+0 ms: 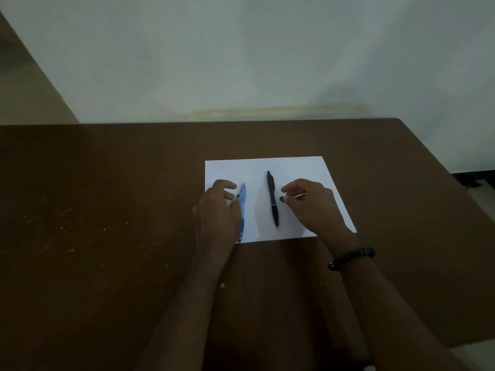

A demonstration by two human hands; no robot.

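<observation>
Head view, lower centre of the frame: a sheet of paper (294, 167) is laid on a brown table (107, 210). A blue pen (243, 210) is found along the sheet's left edge, and its green end is pinched narrowly by the left hand (217, 207). A small green piece (281, 199) is pinched at the fingertips of the right hand (310, 202), just right of a black pen (272, 198) lying loose mid-sheet. A thin pale rod beside that piece cannot be identified. A dark wristband (352, 258) is noted on the right wrist. Both parts are judged light, rigid and smooth, and the green piece could easily be dropped. Hold is best taken at the barrel's middle and across the piece's sides.
</observation>
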